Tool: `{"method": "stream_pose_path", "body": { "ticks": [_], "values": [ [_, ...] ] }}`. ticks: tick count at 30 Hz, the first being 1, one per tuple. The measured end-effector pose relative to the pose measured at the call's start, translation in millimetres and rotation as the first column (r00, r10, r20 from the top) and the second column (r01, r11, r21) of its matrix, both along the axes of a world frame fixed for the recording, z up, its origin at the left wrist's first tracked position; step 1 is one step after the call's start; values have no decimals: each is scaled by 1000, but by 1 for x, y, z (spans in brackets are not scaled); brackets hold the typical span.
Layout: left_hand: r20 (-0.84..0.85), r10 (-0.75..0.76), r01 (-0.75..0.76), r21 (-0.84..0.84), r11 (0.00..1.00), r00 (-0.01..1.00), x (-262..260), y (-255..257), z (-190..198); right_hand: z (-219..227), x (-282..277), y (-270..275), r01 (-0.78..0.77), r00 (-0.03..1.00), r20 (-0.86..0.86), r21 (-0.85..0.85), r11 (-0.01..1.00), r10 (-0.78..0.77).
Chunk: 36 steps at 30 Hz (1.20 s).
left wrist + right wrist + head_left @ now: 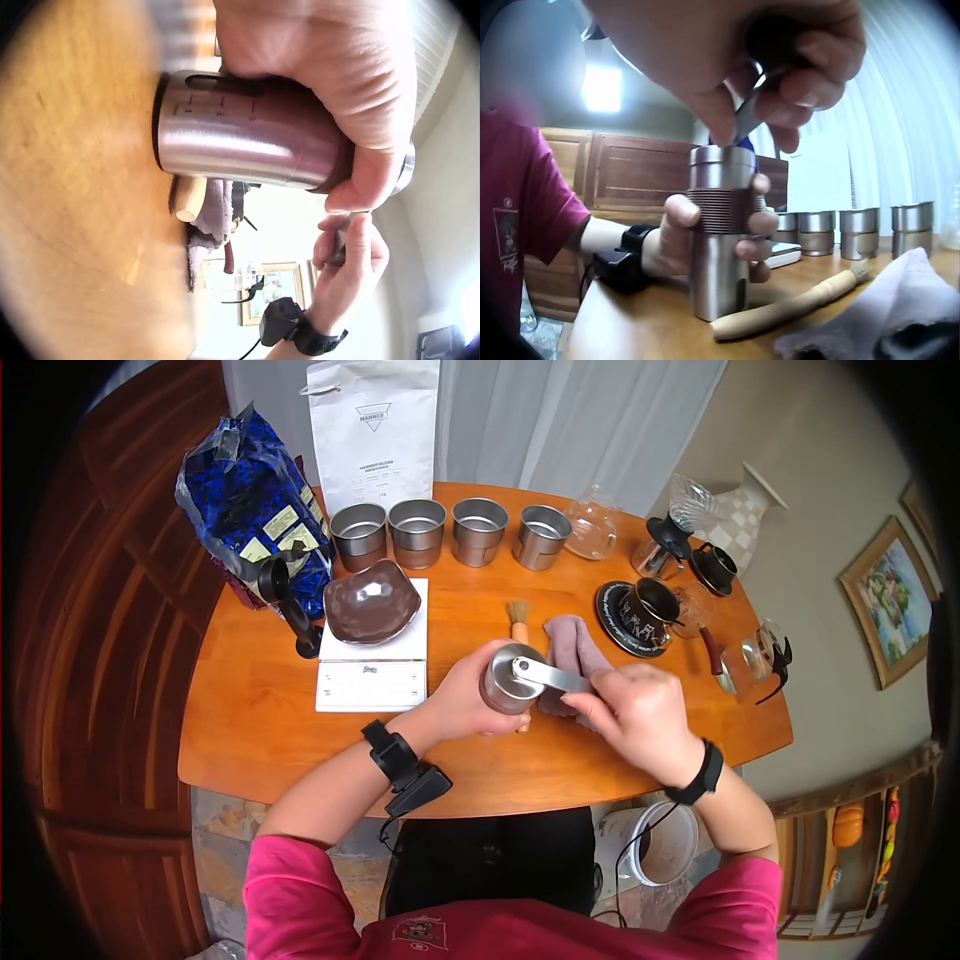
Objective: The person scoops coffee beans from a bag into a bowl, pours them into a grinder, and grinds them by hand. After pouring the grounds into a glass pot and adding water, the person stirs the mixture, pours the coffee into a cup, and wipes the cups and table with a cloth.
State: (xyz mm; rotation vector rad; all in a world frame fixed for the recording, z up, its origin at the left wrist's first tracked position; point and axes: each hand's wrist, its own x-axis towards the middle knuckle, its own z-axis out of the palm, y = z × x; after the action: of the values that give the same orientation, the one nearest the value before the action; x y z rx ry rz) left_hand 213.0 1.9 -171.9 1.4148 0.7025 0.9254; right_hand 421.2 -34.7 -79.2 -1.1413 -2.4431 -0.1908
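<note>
left hand grips grinder, contents hidden | right hand grips crank | bowl on scale | 4 cups

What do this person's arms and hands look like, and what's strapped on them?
Both hands are bare, without gloves. The left wrist has a black strap with a boxy black device; the right wrist has a similar strap and device, with a thin black cable. The shirt's short sleeves are bright pink.
</note>
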Motion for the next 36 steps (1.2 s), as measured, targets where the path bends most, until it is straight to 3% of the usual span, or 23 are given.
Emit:
{"method": "stream_pose_path", "body": {
  "ticks": [3,8,12,17,20,26,28,30,34,36],
  "values": [
    [59,28,-36,131,991,998,3,0,-11,-7,-17,-27,103,989,91,178,979,-120],
    [38,83,-87,119,989,996,2,5,-18,-14,-49,-48,224,950,147,296,929,-276],
    [48,86,-92,127,988,995,-5,9,-19,2,-51,-56,129,967,196,170,977,-162],
    [45,87,-91,99,991,995,-5,9,-17,19,-15,-59,-47,992,100,-234,971,72],
    [47,56,-61,102,993,997,-6,12,-16,21,-5,-60,-99,984,121,-251,963,132],
    [151,74,-91,109,990,986,6,14,-30,9,-31,-67,-326,931,182,28,945,316],
    [145,15,-19,24,1000,989,3,14,-24,8,-57,-75,-257,960,141,90,962,243],
    [120,-14,12,18,1000,993,1,14,-21,6,-77,-74,-295,951,126,100,950,282],
    [76,0,-5,65,998,997,0,12,-24,4,-118,-60,-299,943,142,-40,953,302],
    [82,10,-16,81,997,997,-2,13,-24,6,-133,-46,-380,921,36,-142,914,388]
  ]
}}
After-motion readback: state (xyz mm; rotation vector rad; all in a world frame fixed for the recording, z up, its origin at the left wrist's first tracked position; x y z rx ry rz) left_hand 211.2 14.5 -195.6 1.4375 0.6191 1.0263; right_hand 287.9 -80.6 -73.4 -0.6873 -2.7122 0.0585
